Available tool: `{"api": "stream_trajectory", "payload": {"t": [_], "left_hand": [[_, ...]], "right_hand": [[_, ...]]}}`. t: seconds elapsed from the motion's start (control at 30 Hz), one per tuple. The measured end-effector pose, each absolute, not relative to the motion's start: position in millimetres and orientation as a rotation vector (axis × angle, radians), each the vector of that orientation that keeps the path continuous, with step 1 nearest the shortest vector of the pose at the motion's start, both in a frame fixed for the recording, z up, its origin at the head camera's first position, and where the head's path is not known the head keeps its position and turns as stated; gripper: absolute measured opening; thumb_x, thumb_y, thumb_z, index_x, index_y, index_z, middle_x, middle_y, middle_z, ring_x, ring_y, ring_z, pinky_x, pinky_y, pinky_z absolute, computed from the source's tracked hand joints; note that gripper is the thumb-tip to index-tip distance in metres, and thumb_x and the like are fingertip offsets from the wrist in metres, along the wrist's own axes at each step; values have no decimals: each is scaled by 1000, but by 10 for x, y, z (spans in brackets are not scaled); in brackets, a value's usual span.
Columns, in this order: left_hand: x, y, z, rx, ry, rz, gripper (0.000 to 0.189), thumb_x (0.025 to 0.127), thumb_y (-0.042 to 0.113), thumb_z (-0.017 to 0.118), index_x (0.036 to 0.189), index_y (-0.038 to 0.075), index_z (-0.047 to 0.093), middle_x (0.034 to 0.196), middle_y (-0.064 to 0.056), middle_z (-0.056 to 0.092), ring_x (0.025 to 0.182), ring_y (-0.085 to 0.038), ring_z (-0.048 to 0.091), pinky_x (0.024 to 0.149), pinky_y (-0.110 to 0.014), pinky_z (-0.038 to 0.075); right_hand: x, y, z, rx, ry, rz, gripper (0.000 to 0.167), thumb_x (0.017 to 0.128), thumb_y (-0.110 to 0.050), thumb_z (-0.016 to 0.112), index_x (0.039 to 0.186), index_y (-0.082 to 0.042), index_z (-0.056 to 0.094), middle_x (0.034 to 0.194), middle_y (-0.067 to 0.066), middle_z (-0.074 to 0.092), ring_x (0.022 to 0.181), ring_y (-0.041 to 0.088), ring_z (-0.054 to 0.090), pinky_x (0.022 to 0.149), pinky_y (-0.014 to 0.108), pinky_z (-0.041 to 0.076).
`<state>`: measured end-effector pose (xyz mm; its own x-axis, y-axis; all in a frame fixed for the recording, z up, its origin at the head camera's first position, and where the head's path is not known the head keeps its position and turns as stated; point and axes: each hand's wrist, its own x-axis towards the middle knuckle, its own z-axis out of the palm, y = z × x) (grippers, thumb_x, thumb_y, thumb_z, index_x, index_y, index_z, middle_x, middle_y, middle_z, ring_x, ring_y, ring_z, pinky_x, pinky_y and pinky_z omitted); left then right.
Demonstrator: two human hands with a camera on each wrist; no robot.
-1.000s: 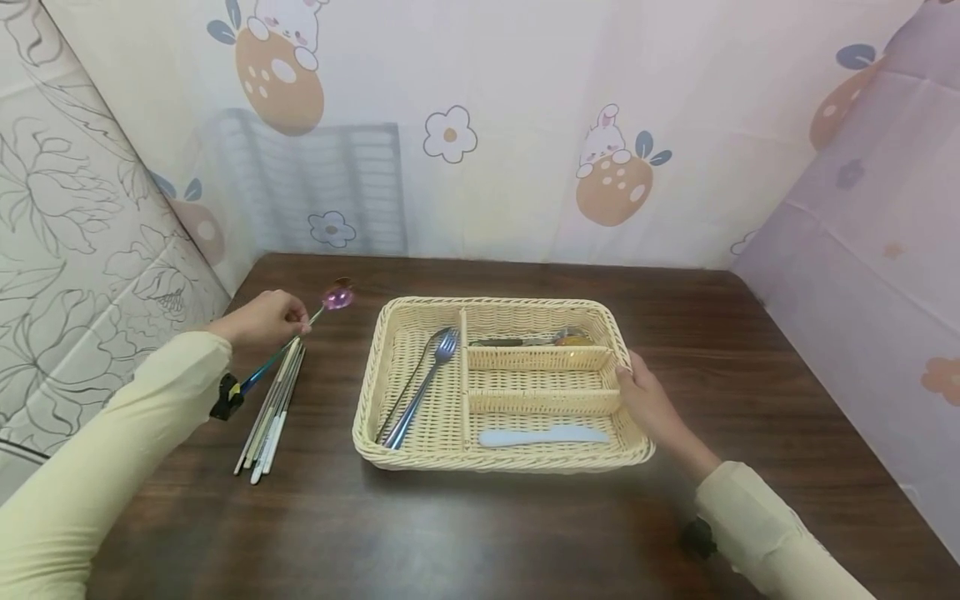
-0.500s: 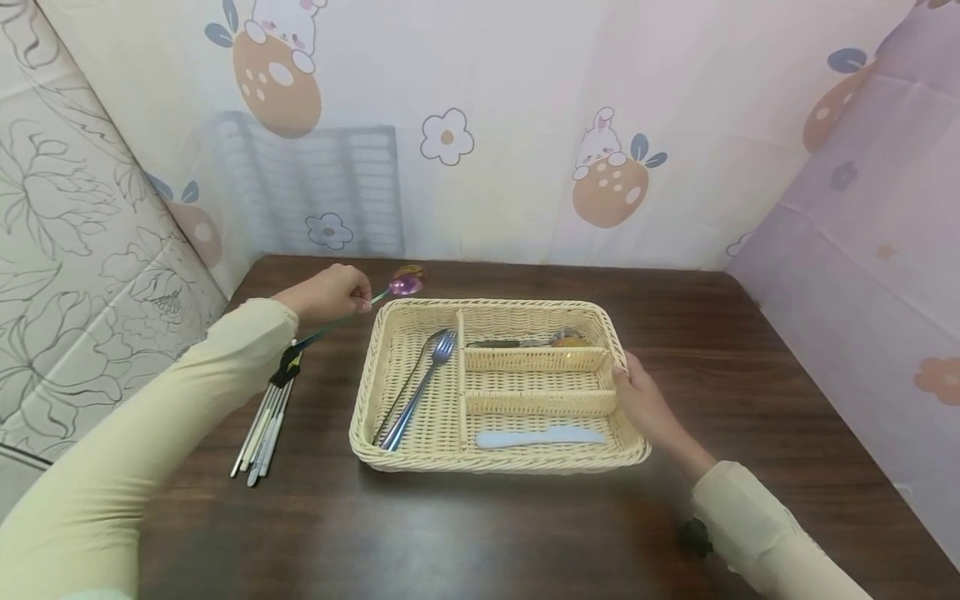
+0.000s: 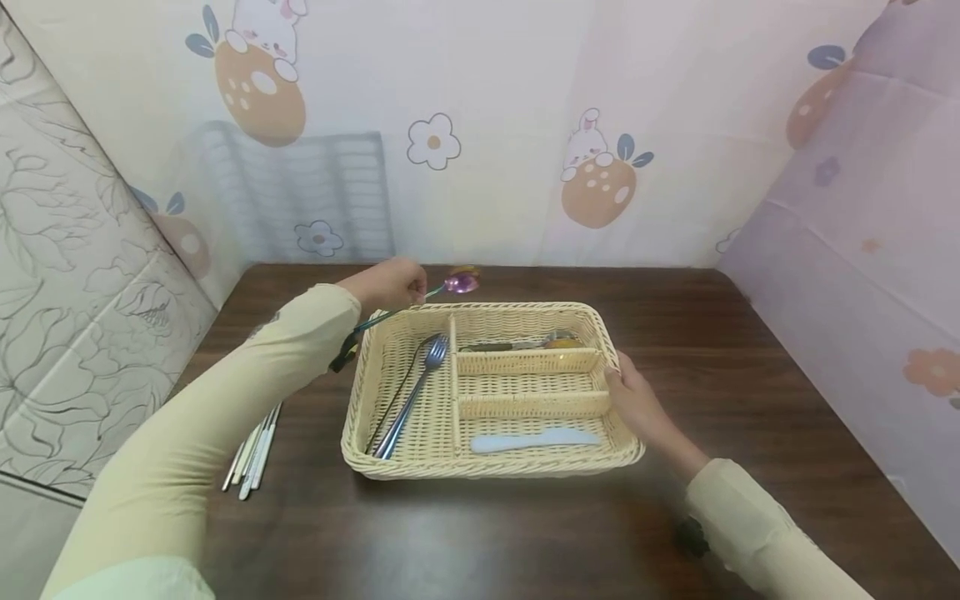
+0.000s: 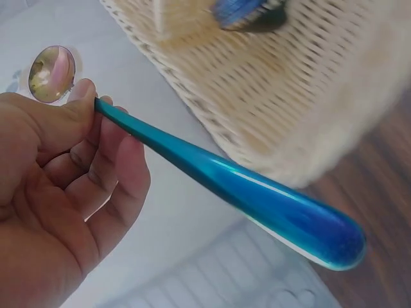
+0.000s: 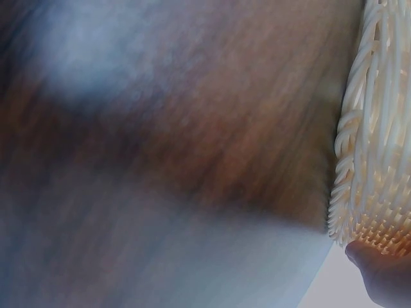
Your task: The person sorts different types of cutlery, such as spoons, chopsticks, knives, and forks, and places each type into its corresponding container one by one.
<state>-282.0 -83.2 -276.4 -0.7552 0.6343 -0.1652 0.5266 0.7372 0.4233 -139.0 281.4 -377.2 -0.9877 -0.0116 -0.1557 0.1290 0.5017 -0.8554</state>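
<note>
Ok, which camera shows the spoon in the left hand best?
The left wrist view: the spoon is large and shows nearly end to end, except where the left hand pinches it. The head view shows it, but small, near the far left corner of the basket. The right wrist view misses it.

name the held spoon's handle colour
The handle runs teal to blue, clearest in the left wrist view.

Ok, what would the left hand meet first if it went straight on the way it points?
Probably the back curtain, with the spoon in the left hand touching first. The line seems to pass over the table behind the basket, but height and depth are hard to judge.
</note>
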Motion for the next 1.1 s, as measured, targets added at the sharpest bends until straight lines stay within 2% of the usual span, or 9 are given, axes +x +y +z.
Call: {"api": "stream_trajectory", "payload": {"t": [0.2,0.43,0.57,0.7,0.8,0.9,1.0,1.03,1.1], "left_hand": [[-2885,-500,-2755,1026,2634,458,9,91,4,60,88,-3,65,87,-12,65,82,-25,61,79,-38,51],[-2900,-84,-2769,1051,2622,423,7,91,5,61,94,1,66,97,-9,65,91,-23,61,85,-34,49],[-2906,201,-2801,1074,2635,355,10,92,7,60,98,4,66,100,-7,65,93,-20,60,86,-32,48],[-2881,445,-2844,1077,2637,268,8,93,7,57,96,5,64,94,-4,62,80,-15,55,78,-29,47],[-2863,577,-2897,1089,2624,222,5,93,8,57,90,7,60,85,-1,58,70,-13,48,71,-27,44],[-2879,685,-2977,1099,2599,209,19,91,4,55,73,10,53,66,2,47,55,-10,38,58,-24,37],[-2912,776,-3066,1109,2577,201,30,89,0,51,64,14,44,55,5,35,48,-8,27,50,-23,28],[-2921,804,-3089,1107,2567,203,33,88,-2,49,60,14,40,52,4,30,46,-9,22,48,-23,24],[-2937,845,-3137,1103,2562,183,34,86,-4,47,58,14,37,51,4,28,45,-9,20,47,-23,23]], "right_hand": [[-1386,2816,-3744,104,2588,-1521,55,104,-27,24,151,-5,7,138,34,36,116,44,51,95,51,41],[-1383,2824,-3713,115,2596,-1499,54,104,-24,23,151,-4,5,143,33,30,129,44,36,105,53,27],[-1369,2833,-3693,133,2580,-1539,54,105,-24,24,151,-5,6,140,33,34,123,44,44,101,52,34],[-1359,2819,-3702,131,2549,-1587,53,105,-24,25,152,-6,7,136,33,38,114,43,52,95,48,42],[-1361,2793,-3727,138,2539,-1587,53,105,-24,25,152,-7,7,137,33,37,115,42,52,93,47,44],[-1371,2773,-3757,146,2550,-1564,53,105,-23,25,152,-6,8,141,32,34,122,42,46,98,50,38],[-1374,2769,-3775,145,2581,-1537,52,104,-22,26,151,-5,9,144,31,32,129,42,38,104,52,29],[-1373,2770,-3776,146,2586,-1534,52,104,-22,26,151,-5,10,144,31,32,129,42,37,105,53,27],[-1367,2768,-3774,148,2587,-1542,52,104,-22,26,151,-5,10,142,31,33,127,43,39,104,52,30]]}}
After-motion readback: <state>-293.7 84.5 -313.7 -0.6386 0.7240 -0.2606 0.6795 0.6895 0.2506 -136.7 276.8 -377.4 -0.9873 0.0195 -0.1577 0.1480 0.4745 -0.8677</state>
